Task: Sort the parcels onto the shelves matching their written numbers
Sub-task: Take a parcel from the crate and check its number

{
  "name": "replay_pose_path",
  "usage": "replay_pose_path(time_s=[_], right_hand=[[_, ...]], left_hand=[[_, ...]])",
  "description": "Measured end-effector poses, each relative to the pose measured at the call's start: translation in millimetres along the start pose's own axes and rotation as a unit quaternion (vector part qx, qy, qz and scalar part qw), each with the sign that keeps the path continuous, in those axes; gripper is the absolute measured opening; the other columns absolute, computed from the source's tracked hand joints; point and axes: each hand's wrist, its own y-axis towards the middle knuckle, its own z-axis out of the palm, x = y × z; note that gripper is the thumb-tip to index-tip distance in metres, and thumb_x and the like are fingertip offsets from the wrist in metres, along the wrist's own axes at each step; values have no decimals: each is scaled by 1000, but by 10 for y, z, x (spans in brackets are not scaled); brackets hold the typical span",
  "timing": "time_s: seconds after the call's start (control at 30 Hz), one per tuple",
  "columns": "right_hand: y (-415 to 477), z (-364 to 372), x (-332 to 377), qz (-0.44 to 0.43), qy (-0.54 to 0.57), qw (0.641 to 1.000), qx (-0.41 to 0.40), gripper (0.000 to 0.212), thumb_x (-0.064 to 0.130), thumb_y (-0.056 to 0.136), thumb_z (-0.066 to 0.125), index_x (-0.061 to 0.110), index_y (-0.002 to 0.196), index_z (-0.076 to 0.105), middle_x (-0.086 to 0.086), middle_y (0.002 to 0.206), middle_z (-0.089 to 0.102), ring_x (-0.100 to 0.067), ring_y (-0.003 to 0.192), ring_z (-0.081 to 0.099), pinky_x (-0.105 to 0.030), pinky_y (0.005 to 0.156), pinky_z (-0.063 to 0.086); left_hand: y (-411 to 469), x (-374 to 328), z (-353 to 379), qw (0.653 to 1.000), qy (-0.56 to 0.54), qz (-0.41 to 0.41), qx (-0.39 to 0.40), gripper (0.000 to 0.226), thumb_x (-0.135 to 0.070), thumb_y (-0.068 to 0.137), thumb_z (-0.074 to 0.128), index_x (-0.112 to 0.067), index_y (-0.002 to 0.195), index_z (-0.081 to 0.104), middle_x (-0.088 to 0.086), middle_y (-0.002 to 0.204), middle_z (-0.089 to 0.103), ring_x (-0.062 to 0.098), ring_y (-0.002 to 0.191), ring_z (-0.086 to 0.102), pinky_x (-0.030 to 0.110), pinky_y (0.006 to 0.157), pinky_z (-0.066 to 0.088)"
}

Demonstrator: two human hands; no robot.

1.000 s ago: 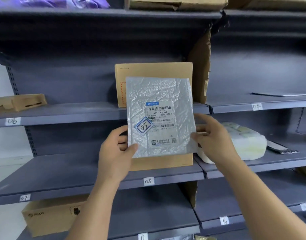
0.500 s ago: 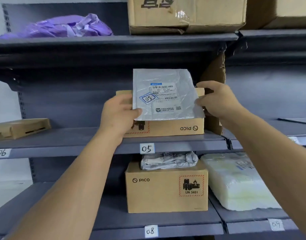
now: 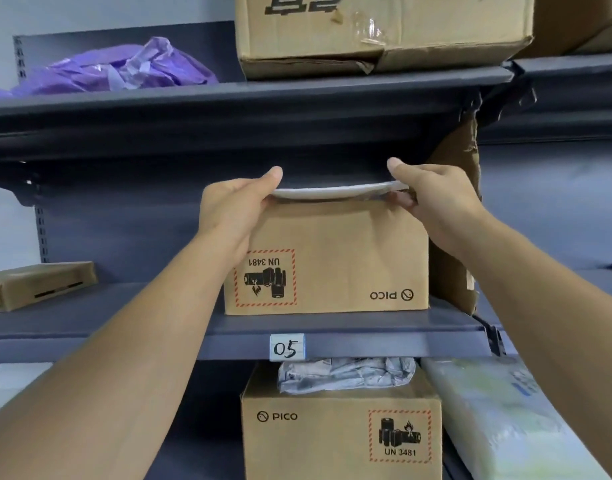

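Holding a flat pale mailer parcel (image 3: pixel 335 192) level and edge-on, both hands at its ends. Left hand (image 3: pixel 235 202) pinches the left end, thumb on top, fingers curled beneath. Right hand (image 3: pixel 436 199) pinches the right end the same way. The parcel sits right at the top face of an upside-down PICO carton (image 3: pixel 332 258); cannot tell whether it rests on it. The carton stands closed at the front edge of the 05 shelf (image 3: pixel 384 344), above the 05 label (image 3: pixel 286 348). A flat cardboard box (image 3: pixel 38 284) lies toward that shelf level's left end. On the shelf below, an upright PICO carton (image 3: pixel 339 427) carries a crumpled grey bag (image 3: pixel 346 374), with a white padded parcel (image 3: pixel 498 420) just beside it. On the top shelf: a purple bag (image 3: pixel 117 69) and a large carton (image 3: pixel 384 29).
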Motion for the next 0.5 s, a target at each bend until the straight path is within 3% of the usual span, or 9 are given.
replay_pose_path(time_s=[0.07, 0.13, 0.27, 0.4, 0.5], right_hand=[[52, -5, -74, -45, -65, 997, -3, 44, 44, 90, 71, 16, 124, 67, 2, 109, 69, -16, 106, 66, -39, 100, 52], [76, 3, -129, -115, -175, 978, -10, 44, 47, 93, 66, 19, 127, 67, 6, 113, 70, -10, 106, 63, -30, 95, 51], [120, 80, -197, -215, -293, 931, -17, 37, 40, 97, 62, 18, 126, 66, 6, 112, 67, -6, 100, 56, -19, 83, 42], [184, 134, -309, -231, -383, 894, -18, 29, 42, 100, 57, 22, 113, 72, 1, 102, 71, -22, 100, 61, -43, 87, 52], [220, 115, -395, -218, -388, 895, -26, 34, 45, 101, 52, 19, 103, 73, -3, 90, 71, -29, 96, 61, -51, 85, 51]], left_hand=[[59, 44, 17, 999, 39, 29, -9, 21, -42, 79, 81, -24, 90, 76, -8, 93, 76, 9, 92, 71, 32, 88, 56], [132, 106, 25, 984, 146, 94, -39, 21, -46, 81, 78, -28, 94, 77, -14, 95, 73, 0, 92, 66, 24, 86, 53], [190, 186, 69, 946, 264, 175, -68, 22, -42, 86, 74, -25, 99, 75, -16, 91, 68, -6, 84, 60, 3, 68, 38], [241, 250, 120, 931, 300, 189, -83, 14, -35, 90, 71, -23, 94, 77, -16, 83, 66, 2, 83, 61, 4, 65, 36], [273, 287, 121, 918, 330, 202, -90, 15, -33, 93, 68, -21, 93, 77, -13, 87, 65, 6, 90, 60, 14, 72, 38]])
